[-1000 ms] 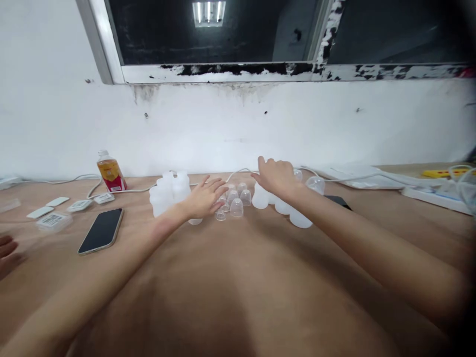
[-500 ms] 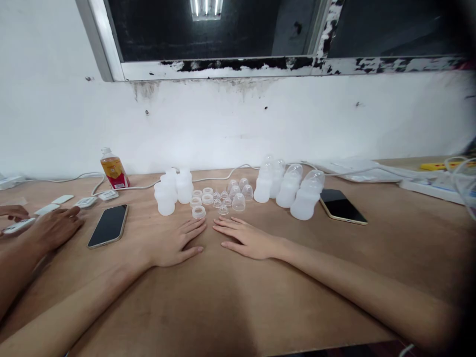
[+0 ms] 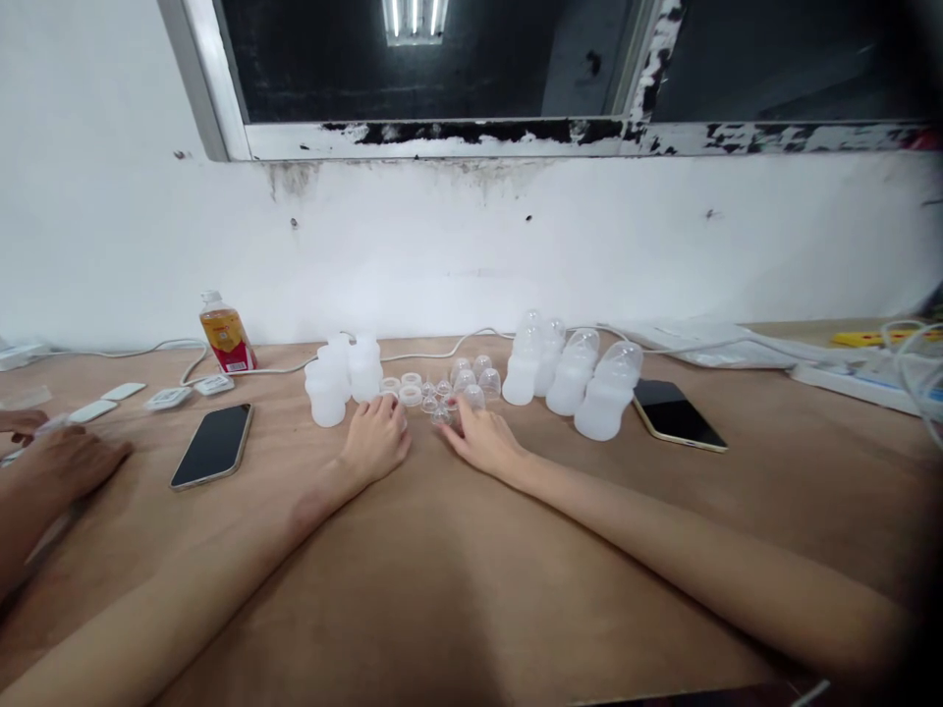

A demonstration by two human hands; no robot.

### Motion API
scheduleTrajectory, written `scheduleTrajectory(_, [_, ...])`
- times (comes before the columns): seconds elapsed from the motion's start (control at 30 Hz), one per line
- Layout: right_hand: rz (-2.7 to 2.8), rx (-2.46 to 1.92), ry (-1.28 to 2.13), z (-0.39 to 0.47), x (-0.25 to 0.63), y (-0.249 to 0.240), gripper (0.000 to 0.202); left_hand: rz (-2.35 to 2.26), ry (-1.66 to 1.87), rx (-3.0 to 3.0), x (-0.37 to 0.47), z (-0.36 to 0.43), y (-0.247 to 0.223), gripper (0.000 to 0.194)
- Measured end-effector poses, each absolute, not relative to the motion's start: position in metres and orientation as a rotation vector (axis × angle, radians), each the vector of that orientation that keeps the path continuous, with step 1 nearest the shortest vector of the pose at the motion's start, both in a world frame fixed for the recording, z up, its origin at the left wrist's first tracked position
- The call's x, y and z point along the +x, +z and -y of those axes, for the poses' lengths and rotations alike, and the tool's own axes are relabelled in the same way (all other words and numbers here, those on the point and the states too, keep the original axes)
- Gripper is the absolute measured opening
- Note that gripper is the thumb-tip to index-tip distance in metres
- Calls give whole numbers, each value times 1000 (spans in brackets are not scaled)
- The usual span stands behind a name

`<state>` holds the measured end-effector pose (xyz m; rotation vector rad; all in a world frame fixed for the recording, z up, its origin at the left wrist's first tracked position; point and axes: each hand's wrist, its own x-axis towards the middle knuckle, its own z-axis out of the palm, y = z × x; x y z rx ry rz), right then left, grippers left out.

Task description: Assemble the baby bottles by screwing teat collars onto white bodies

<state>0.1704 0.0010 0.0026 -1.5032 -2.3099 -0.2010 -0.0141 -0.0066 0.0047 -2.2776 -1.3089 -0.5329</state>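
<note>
My left hand (image 3: 377, 437) is closed, fingers curled down at the front of a group of clear bottle rings (image 3: 411, 395). Whatever is under those fingers is hidden. With thumb and forefinger, my right hand (image 3: 484, 439) pinches a clear bottle nipple (image 3: 441, 415) at the front of several small nipples (image 3: 429, 403). Clear dome caps (image 3: 490, 383) stand just behind the right fingers, one partly covered. White baby bottles without tops (image 3: 325, 395) stand upright behind and left of my left hand. To the right are several capped baby bottles (image 3: 608, 393).
A phone (image 3: 212, 447) lies at left, another phone (image 3: 679, 414) at right. A drink bottle (image 3: 227, 334) stands near the wall, with a white cable (image 3: 434, 352) along the back. Another person's hand (image 3: 70, 466) works at far left among white flat pieces (image 3: 92, 411).
Both my hands, flat and spread before, have moved forward. The left curled over the front bottle ring's spot; the right closed on a nipple. The other person's hand shifted left.
</note>
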Motion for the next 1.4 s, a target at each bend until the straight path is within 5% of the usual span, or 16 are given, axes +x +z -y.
scheduleTrajectory(0.23, [2320,-1548,-213,-11,170,0,32,857,-505,-2691,-14,8,8,22])
scheduleTrajectory(0.4, [2340,-1497,-218,-11,170,1,39,1112,-769,-2684,-17,4,3,43])
scheduleTrajectory(0.53, [2342,-1442,-188,-11,171,1,32,1222,-745,-2724,-18,0,-1,32])
scheduleTrajectory(0.8, [2207,-1075,-78,-2,173,4,29,1313,-1424,-2845,-23,-4,-5,41])
scheduleTrajectory(1.4, [2005,-1012,192,-14,177,0,24,1546,-1144,-2685,-27,-12,-10,35])
